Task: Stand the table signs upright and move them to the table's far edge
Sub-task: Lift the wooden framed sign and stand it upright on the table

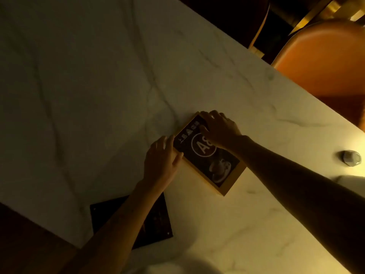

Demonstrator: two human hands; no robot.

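Observation:
A table sign point(215, 165) with a light wooden frame and a dark face marked "A8" lies flat on the white marble table point(88, 86). My left hand point(161, 159) presses against its left edge, fingers spread along the frame. My right hand point(219, 129) rests on its far top corner, fingertips curled over the edge. Both hands touch the sign; it is flat on the table. A second dark flat sign point(158, 220) lies nearer me, partly hidden under my left forearm.
An orange chair point(324, 62) stands beyond the table's right edge, with a second chair back point(258, 28) farther off. A small shiny round object point(350, 158) sits at the right, and a pale dish rim point(351, 180) shows just below it.

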